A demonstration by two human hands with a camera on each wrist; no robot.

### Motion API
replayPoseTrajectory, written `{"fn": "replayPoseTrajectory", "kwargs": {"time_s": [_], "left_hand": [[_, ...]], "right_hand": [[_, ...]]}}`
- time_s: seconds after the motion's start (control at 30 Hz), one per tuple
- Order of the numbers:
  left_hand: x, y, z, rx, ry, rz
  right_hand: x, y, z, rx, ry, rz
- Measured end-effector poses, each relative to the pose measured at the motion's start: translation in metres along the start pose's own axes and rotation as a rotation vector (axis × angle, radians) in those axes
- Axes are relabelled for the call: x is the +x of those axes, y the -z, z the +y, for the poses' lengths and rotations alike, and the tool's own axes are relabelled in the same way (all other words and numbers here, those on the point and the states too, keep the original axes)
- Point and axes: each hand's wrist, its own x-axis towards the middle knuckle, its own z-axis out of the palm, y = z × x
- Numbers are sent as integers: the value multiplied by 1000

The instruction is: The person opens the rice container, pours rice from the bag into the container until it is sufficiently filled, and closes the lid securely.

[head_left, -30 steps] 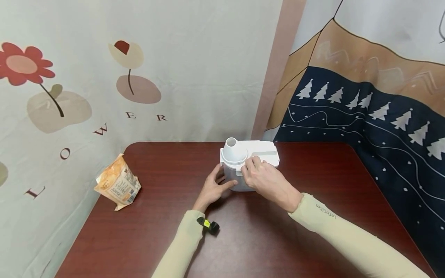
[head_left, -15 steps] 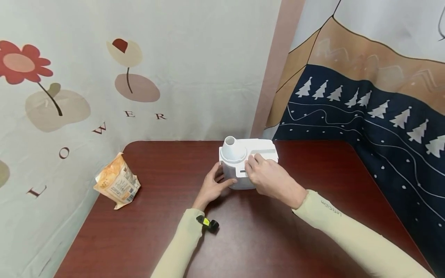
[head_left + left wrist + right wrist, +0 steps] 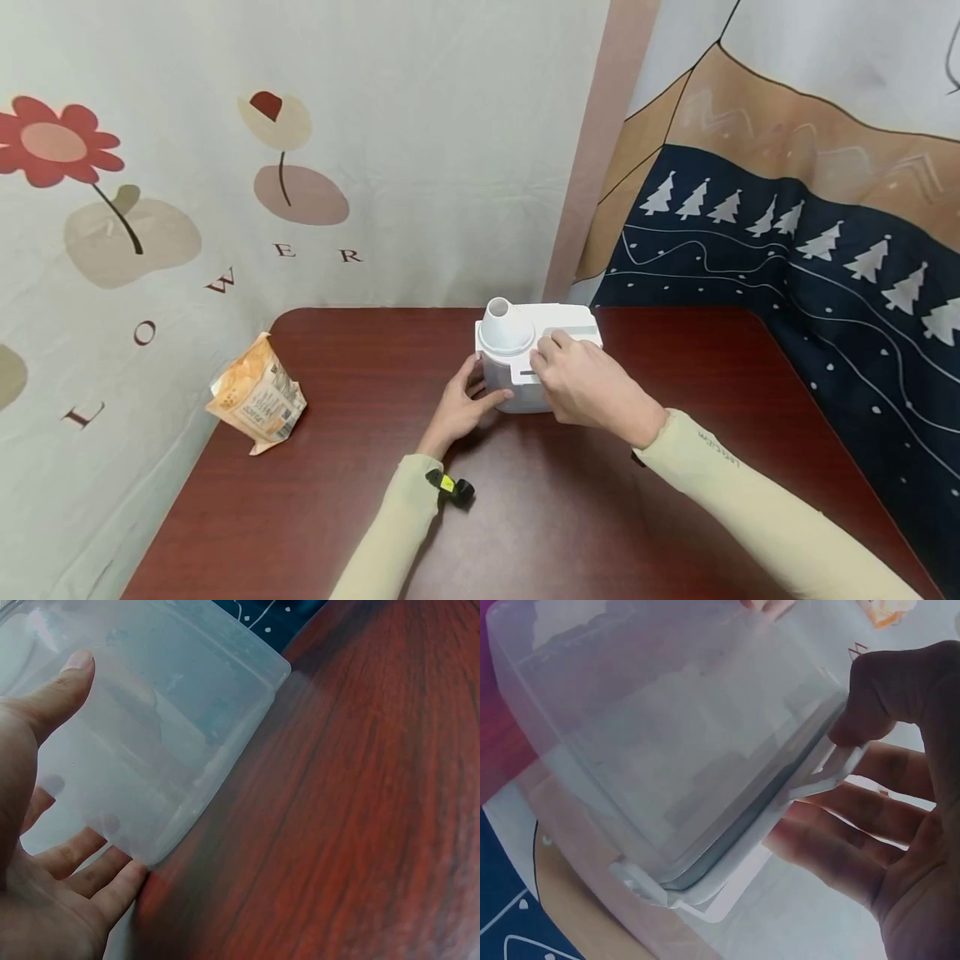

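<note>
A translucent plastic storage container (image 3: 525, 402) with a white lid (image 3: 562, 313) stands upright at the table's far edge. The lid carries a round raised cap (image 3: 504, 325) at its left. My left hand (image 3: 459, 407) holds the container's left side, thumb on the front wall and fingers round the corner, as the left wrist view shows. My right hand (image 3: 588, 379) grips the front of the lid. In the right wrist view its thumb (image 3: 866, 712) is on a white latch (image 3: 829, 776) that sticks out from the rim, and the other fingers lie over the lid.
An orange and white snack bag (image 3: 258, 396) stands at the table's left edge. The dark red-brown table (image 3: 525, 517) reaches back to hanging printed cloths (image 3: 450, 167). A black wrist device (image 3: 450, 487) sits on the left sleeve.
My right hand has shifted slightly right along the lid's front, uncovering more of the front latch. My left hand and the container have stayed in place.
</note>
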Motion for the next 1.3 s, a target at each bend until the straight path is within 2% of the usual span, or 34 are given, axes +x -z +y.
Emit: {"fn": "replayPoseTrajectory", "kwargs": {"time_s": [0.2,0.57,0.8,0.9,1.03,1.17,1.3], "left_hand": [[-4,-4,-3,-2,36,-5],[-3,-4,2,7,19,-17],[-3,-2,6,27,36,-29],[-4,-2,8,41,41,-35],[-6,-2,10,61,19,-22],[-8,-4,11,100,-10,15],[-12,-8,15,129,-23,79]], "right_hand": [[-5,-1,2,77,-58,40],[-17,4,10,291,-200,-53],[-24,8,19,488,-240,-93],[-27,8,25,568,-237,-70],[-31,7,34,645,-246,-6],[-35,6,43,683,-287,61],[-37,1,50,697,-325,109]]}}
